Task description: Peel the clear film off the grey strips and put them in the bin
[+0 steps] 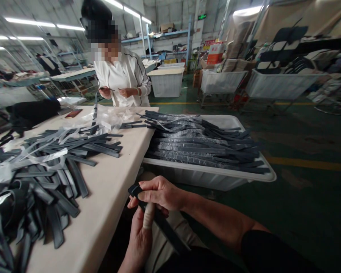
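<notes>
A dark grey strip (170,231) runs from between my hands down toward my lap. My left hand (140,231) is closed around it from below, with a pale wrap on its thumb. Close above, my right hand (161,193) pinches the strip near its upper end, where two layered tips show. Many similar dark strips (76,178) lie loose on the table (110,197) to my left, mixed with clear plastic film (105,117). Bundles of long dark strips (193,142), partly wrapped in film, fill a white bin (216,182) beyond my hands.
Across the table a person (122,76) in a white jacket holds a thin dark strip. A phone-like red object (74,113) and a black bag (34,113) lie at the table's far left. More white bins (167,83) stand on the green floor behind.
</notes>
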Tool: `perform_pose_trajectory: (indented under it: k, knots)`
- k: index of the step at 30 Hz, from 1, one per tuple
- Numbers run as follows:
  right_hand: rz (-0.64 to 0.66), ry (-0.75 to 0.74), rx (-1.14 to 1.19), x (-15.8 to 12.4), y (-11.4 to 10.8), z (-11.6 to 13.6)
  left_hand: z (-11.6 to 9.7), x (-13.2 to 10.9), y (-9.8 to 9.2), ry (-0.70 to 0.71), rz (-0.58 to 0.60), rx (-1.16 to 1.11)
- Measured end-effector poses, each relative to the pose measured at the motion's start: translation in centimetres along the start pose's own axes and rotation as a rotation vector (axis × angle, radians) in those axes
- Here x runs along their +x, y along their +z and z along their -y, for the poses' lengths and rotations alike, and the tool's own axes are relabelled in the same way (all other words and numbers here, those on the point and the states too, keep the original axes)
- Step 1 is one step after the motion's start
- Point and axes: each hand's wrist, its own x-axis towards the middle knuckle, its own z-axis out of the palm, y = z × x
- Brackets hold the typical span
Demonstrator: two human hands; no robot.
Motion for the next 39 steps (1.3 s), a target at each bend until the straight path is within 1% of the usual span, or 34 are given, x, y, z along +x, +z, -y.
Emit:
perform_pose_trajectory:
  k: [3,5,7,9,12,14,16,19,20,22,25,27,30,32,34,36,37,39]
  knots:
    - [-0.110,-0.113,0.079,-0.3,-0.2,-0.3,0.2,-0.2,0.4,0.061,0.113,0.088]
    - [-0.157,-0.183,0.142,-0.4,-0.4,-0.2,0.6,-0.2,0.6,0.097,0.196,0.147]
    - [-0.161,-0.213,0.195,-0.5,-0.8,0.0,1.1,-0.1,0.9,0.072,0.262,0.153]
    - [-0.145,-0.222,0.230,-0.6,-1.4,0.2,1.6,0.0,1.1,0.014,0.291,0.119]
    - [-0.171,-0.224,0.290,-0.7,-2.4,0.0,2.1,0.1,1.4,-0.013,0.221,0.071]
    - [-0.238,-0.217,0.334,-0.8,-3.3,-0.4,2.2,0.3,1.5,-0.037,0.159,0.031]
    - [-0.331,-0.215,0.330,-1.5,-4.6,-0.9,2.4,0.7,1.4,-0.115,0.085,-0.063]
    - [-0.554,-0.243,0.280,-3.9,-7.7,-1.3,3.0,1.6,0.5,-0.203,-0.090,-0.266]
    - [-0.648,-0.257,0.274,-5.1,-8.9,-1.4,3.2,2.1,0.1,-0.219,-0.149,-0.334]
    - [-0.850,-0.285,0.275,-8.0,-11.7,-1.4,3.5,3.4,-0.9,-0.247,-0.232,-0.460]
    - [-1.157,-0.311,0.234,-12.9,-15.6,-1.0,3.0,5.7,-2.0,-0.314,-0.316,-0.625]
    - [-1.354,-0.315,0.198,-15.9,-17.8,-0.4,2.0,7.4,-2.1,-0.341,-0.322,-0.716]
    - [-1.620,-0.310,0.130,-19.6,-20.3,1.0,-0.8,10.5,-0.8,-0.334,-0.281,-0.787]
    - [-1.737,-0.313,0.087,-21.4,-21.7,1.9,-2.8,13.1,0.6,-0.306,-0.270,-0.758]
    - [-1.819,-0.315,0.052,-22.5,-23.0,2.5,-4.3,16.1,2.3,-0.275,-0.240,-0.674]
    - [-1.908,-0.295,0.002,-23.2,-24.3,2.5,-4.8,19.0,4.0,-0.278,-0.188,-0.599]
    - [-1.955,-0.273,-0.029,-23.4,-24.8,2.3,-4.6,20.2,4.7,-0.293,-0.164,-0.560]
    - [-2.036,-0.204,-0.096,-23.6,-25.7,1.4,-3.3,22.1,5.9,-0.336,-0.133,-0.476]
